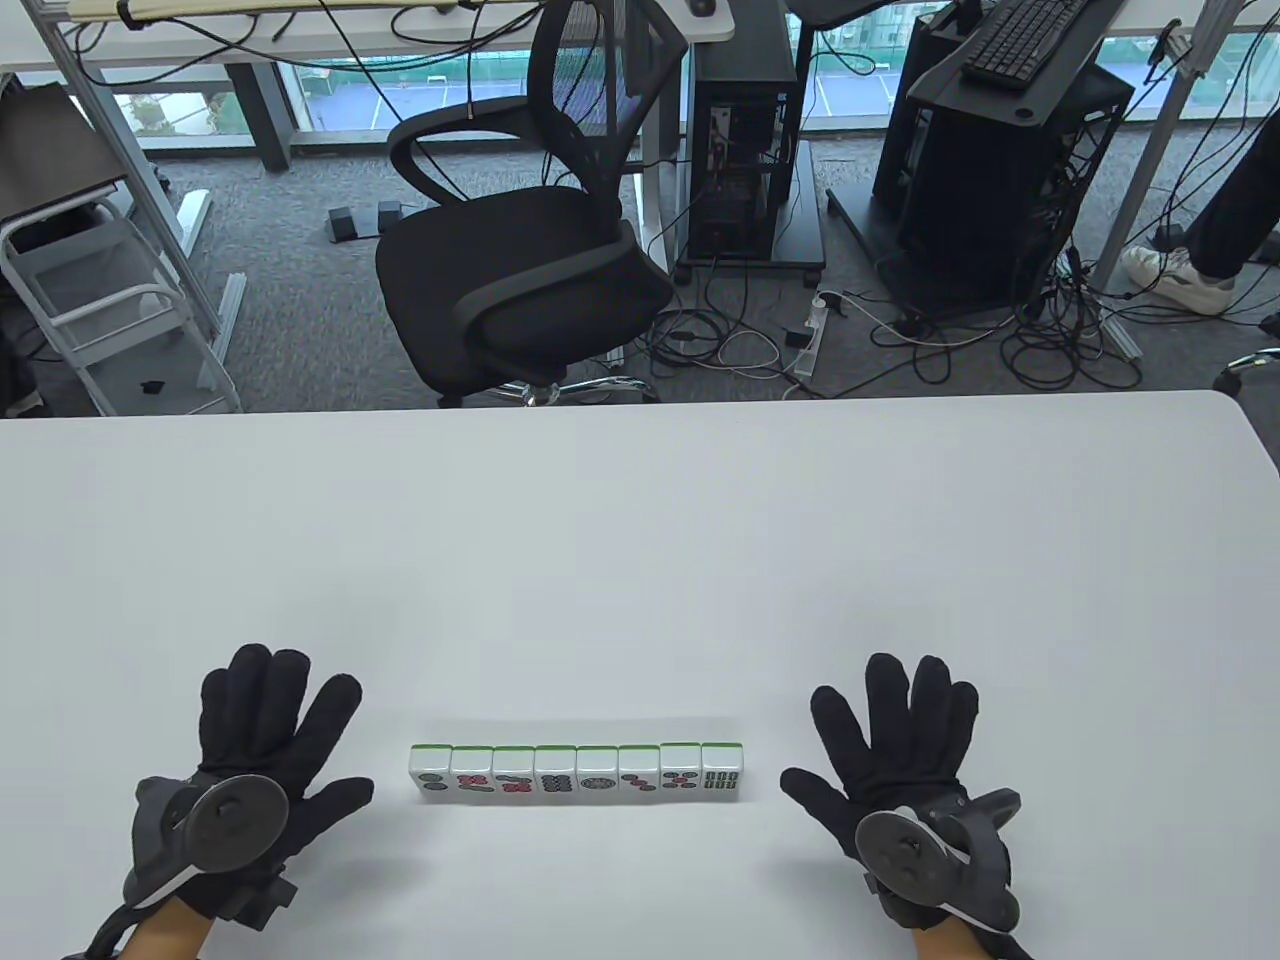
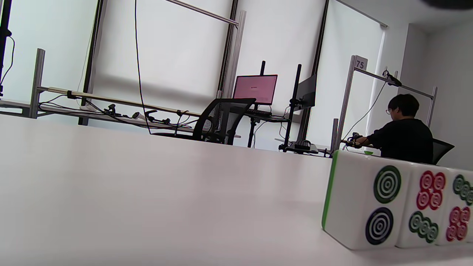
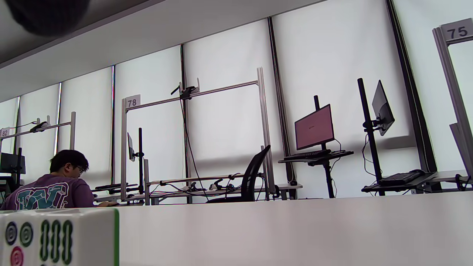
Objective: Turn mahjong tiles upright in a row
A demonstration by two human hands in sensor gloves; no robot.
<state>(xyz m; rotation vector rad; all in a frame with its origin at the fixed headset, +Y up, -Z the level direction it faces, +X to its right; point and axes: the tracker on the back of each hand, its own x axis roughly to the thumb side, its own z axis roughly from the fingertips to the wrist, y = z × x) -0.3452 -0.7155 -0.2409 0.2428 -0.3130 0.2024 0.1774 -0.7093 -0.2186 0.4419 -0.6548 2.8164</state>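
Observation:
Several white mahjong tiles with green backs stand upright in one straight row [image 1: 577, 772] near the front of the white table [image 1: 640, 540], printed faces toward me. My left hand [image 1: 272, 745] lies flat and spread on the table left of the row, holding nothing. My right hand [image 1: 897, 750] lies flat and spread right of the row, also holding nothing. The row's left end tile [image 2: 364, 201] fills the lower right of the left wrist view. The right end tile [image 3: 79, 238] shows at the lower left of the right wrist view.
A black office chair [image 1: 530, 250] stands beyond the table's far edge. Computer towers and cables sit on the floor behind it. People sit at other desks in the wrist views.

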